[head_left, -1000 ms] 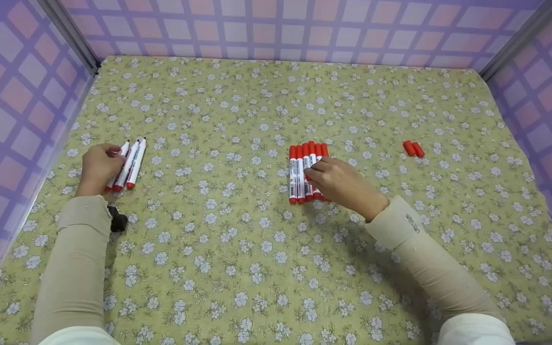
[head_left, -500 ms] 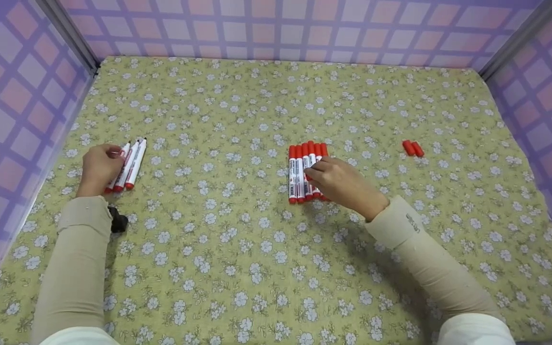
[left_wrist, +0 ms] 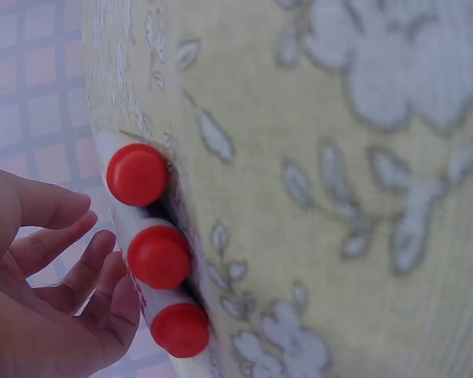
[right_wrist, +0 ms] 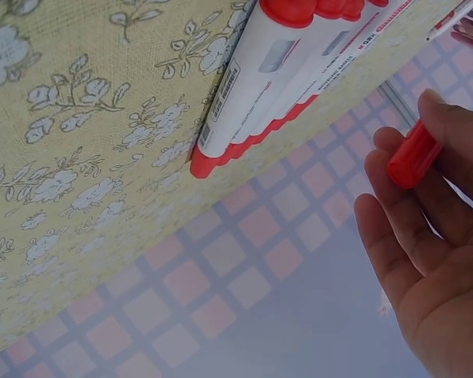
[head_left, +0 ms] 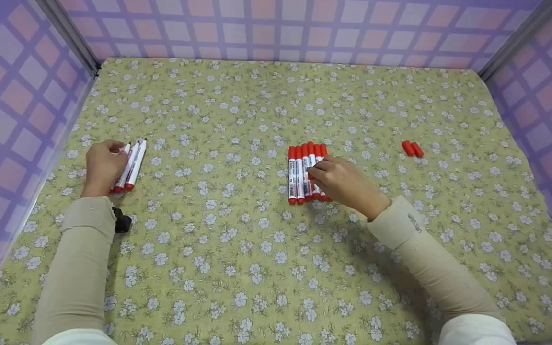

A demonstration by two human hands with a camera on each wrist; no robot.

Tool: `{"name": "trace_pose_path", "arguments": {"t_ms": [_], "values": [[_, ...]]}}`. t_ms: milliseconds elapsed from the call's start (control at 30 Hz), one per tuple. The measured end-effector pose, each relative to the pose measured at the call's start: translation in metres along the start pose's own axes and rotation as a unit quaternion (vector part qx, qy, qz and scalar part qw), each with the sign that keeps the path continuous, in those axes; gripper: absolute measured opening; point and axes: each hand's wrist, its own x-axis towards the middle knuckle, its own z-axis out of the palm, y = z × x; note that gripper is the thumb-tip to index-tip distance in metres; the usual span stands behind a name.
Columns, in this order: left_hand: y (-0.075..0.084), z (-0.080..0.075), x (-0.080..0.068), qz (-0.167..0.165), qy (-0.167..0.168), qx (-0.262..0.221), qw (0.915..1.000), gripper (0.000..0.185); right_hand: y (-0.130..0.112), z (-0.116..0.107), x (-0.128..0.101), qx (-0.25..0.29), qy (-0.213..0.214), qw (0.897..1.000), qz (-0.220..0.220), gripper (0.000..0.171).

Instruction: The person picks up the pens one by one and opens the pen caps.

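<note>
Three uncapped white markers [head_left: 136,165] with red end plugs lie side by side at the left, dark tips pointing away. My left hand [head_left: 105,165] is at their left edge, covering part of the nearest one. In the left wrist view its fingers [left_wrist: 79,268] bend loosely beside the markers, with nothing pinched. My right hand [head_left: 348,184] is over the right side of a row of capped markers [head_left: 296,175], partly hiding them. Between thumb and fingers it pinches a loose red marker cap [right_wrist: 415,156], held apart from the row in the right wrist view.
Two loose red caps [head_left: 412,149] lie on the right of the floral tablecloth [head_left: 237,268]. Checkered panels [head_left: 276,33] enclose the back and both sides. A small black device [head_left: 122,221] sits at my left wrist.
My left hand has shifted slightly right, over more of the nearest uncapped markers. The right hand keeps the cap in nearly the same place.
</note>
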Motion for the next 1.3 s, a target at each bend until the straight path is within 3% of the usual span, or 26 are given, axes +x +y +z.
{"name": "trace_pose_path", "arguments": {"t_ms": [167,300,600,933,1300], "values": [[0.006,0.004,0.000,0.037,0.036,0.010,0.9986,0.041,0.002,0.000,-0.001,0.010,0.008,1.000,0.003,0.016],[0.013,0.010,-0.002,0.067,0.038,0.007,0.9970,0.040,0.005,-0.001,-0.003,0.017,0.021,1.000,0.005,0.015],[0.031,0.023,-0.012,0.101,-0.021,-0.014,0.9946,0.042,0.015,-0.006,-0.010,0.032,0.033,0.999,0.028,0.017],[0.055,0.049,-0.019,0.144,-0.038,-0.027,0.9885,0.039,0.031,-0.010,-0.020,0.040,0.044,0.995,0.080,0.021],[0.083,0.083,-0.033,0.154,-0.108,-0.042,0.9812,0.039,0.054,-0.011,-0.038,0.057,0.053,0.985,0.154,0.028]]}}
